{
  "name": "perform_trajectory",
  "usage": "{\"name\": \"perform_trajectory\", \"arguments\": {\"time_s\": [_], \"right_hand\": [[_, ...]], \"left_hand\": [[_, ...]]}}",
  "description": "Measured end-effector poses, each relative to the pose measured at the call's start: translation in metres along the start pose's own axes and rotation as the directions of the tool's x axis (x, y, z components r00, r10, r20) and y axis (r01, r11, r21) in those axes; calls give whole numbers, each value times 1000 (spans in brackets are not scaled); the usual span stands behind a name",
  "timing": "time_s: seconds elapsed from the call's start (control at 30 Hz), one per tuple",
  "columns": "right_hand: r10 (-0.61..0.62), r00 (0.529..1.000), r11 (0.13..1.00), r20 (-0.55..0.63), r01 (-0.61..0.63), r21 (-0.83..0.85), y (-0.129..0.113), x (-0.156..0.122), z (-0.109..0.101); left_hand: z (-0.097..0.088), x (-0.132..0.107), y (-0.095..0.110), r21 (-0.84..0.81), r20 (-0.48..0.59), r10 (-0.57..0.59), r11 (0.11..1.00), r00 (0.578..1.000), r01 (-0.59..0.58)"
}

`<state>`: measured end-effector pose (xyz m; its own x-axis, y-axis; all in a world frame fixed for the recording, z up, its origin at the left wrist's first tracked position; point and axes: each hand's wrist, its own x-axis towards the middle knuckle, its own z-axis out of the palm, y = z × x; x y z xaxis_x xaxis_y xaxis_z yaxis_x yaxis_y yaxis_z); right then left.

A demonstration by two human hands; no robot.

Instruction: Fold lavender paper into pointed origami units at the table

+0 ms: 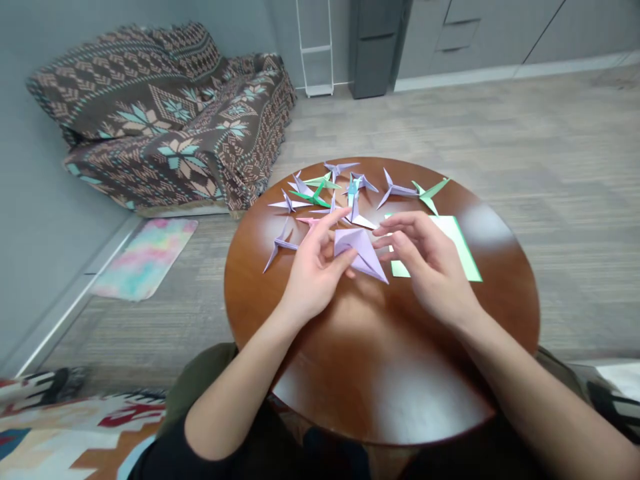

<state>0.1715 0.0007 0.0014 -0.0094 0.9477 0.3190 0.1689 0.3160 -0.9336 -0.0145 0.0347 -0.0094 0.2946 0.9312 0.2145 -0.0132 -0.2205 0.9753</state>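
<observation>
A partly folded piece of lilac origami paper (364, 252) is pinched in my left hand (319, 263), thumb on top, its long point aimed down and to the right. My right hand (425, 257) hovers just right of the paper with fingers apart and nothing in them. Beneath and behind that hand lie green-edged paper sheets (457, 243). Beyond both hands sit several folded paper cranes, among them a green crane (315, 195), a lilac crane (395, 190) and a pale green crane (429, 195). Another lilac crane (280, 245) stands left of my left hand.
The round brown wooden table (380, 373) is in front of my lap. Past it on the left stands a sofa (175, 133) under a patterned cover, with a pastel mat (147, 259) on the floor. Grey cabinets (480, 33) line the far wall.
</observation>
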Motion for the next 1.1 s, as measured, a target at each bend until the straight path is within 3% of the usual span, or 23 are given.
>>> {"name": "perform_trajectory", "arguments": {"time_s": [0.17,0.23,0.4,0.6,0.77,0.9,1.1], "right_hand": [[-94,977,980,191,125,-153,0,-2,2],[-64,975,983,213,98,-154,-1,-1,2],[72,985,997,158,-76,15,-2,2,2],[128,991,991,43,-129,19,-1,4,-1],[191,981,981,45,-192,19,-1,5,0],[104,992,994,65,-105,11,-1,5,0],[52,999,999,11,-52,16,2,4,-5]], "left_hand": [[-2,0,2,132,-70,191,975,979,-181],[-3,0,5,191,-54,225,959,973,-211],[-3,-3,11,196,-48,190,965,981,-177],[-3,-4,5,170,-12,153,974,988,-149],[-6,-4,3,316,21,289,906,957,-281],[-6,-6,8,373,29,364,860,931,-348],[-5,-8,15,376,72,273,883,959,-280]]}}
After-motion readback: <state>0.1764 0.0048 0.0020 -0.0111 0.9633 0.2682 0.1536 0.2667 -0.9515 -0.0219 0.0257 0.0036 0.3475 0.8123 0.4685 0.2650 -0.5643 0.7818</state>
